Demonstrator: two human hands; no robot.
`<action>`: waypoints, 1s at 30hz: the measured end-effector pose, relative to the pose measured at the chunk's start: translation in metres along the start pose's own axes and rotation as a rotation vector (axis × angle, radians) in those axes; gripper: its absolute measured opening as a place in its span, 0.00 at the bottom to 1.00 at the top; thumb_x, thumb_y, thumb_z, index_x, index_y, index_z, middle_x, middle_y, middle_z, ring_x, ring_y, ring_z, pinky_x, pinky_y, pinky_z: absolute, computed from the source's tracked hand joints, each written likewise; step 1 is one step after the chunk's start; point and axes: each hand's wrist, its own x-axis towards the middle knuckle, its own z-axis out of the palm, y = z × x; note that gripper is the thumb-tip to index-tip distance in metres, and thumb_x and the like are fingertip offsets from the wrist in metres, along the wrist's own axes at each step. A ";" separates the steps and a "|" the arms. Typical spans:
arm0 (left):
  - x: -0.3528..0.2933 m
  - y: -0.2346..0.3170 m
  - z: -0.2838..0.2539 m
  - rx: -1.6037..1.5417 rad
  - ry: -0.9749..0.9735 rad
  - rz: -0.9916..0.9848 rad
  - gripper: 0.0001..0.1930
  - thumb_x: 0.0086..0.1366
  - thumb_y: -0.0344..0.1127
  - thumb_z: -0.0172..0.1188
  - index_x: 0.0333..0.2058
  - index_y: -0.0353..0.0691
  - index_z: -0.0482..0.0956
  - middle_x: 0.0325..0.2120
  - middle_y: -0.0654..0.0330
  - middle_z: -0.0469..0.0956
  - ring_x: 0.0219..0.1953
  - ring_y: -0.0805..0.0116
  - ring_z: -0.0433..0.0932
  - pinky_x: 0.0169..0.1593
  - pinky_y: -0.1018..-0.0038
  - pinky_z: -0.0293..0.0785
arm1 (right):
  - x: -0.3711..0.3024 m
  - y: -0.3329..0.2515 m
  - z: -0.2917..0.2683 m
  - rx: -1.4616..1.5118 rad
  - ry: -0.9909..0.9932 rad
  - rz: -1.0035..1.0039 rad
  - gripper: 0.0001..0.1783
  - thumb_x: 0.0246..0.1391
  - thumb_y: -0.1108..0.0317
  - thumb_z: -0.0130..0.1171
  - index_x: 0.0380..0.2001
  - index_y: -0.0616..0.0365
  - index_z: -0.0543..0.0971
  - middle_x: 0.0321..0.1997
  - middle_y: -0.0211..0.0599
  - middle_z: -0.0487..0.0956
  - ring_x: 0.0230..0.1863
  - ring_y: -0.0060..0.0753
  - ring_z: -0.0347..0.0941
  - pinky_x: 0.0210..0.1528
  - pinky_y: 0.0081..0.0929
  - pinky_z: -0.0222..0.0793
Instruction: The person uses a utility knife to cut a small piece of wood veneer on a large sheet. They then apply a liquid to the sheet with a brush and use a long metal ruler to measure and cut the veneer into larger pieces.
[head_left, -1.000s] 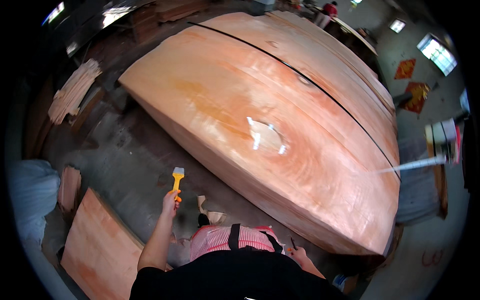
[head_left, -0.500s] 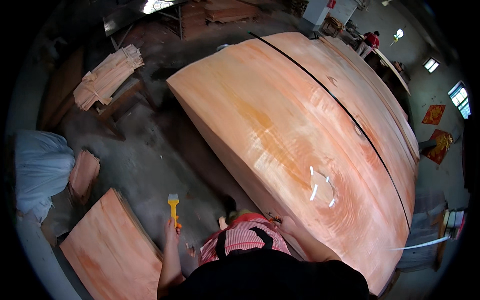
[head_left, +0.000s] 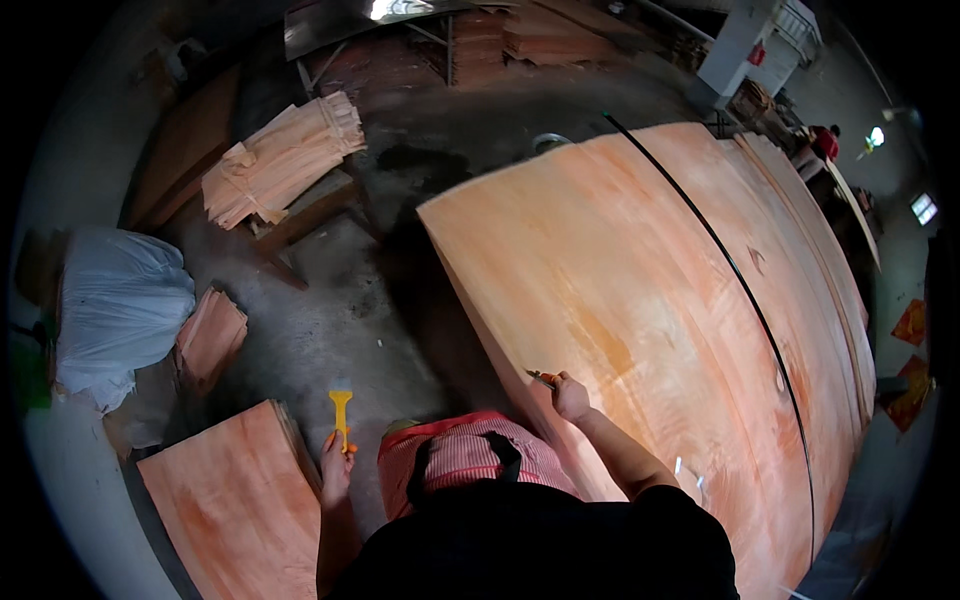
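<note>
My left hand (head_left: 336,468), low and left of my body, is closed around a yellow scraper (head_left: 340,408) with a wide pale blade pointing away from me. Orange patches show at its fingertips. My right hand (head_left: 572,398) is closed on a small knife (head_left: 538,375), its dark tip pointing left; orange shows at the fingers here too, and most of the handle is hidden. This hand is over the left edge of a large stack of wood veneer sheets (head_left: 640,260). A long black strip (head_left: 716,240) lies across the top sheet.
A lower veneer stack (head_left: 230,500) is at my left. Beyond it are a small veneer pile (head_left: 212,340), a bag-like pale blue cover (head_left: 125,305) and a bundle of veneer strips (head_left: 290,155) on a wooden stand (head_left: 305,215). Another person (head_left: 822,145) is at the far right.
My right hand has moved forward along the big stack's left edge with the knife. The view has shifted, so the stacks appear farther right; the left hand still grips the scraper.
</note>
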 end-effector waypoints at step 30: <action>0.438 0.437 0.249 0.533 -0.594 0.042 0.16 0.60 0.44 0.46 0.38 0.37 0.72 0.15 0.68 0.68 0.15 0.84 0.59 0.19 0.85 0.55 | 0.354 -0.116 0.001 -0.151 0.173 0.611 0.29 0.40 0.78 0.42 0.52 0.57 0.59 0.60 0.38 0.49 0.60 0.44 0.45 0.54 0.35 0.54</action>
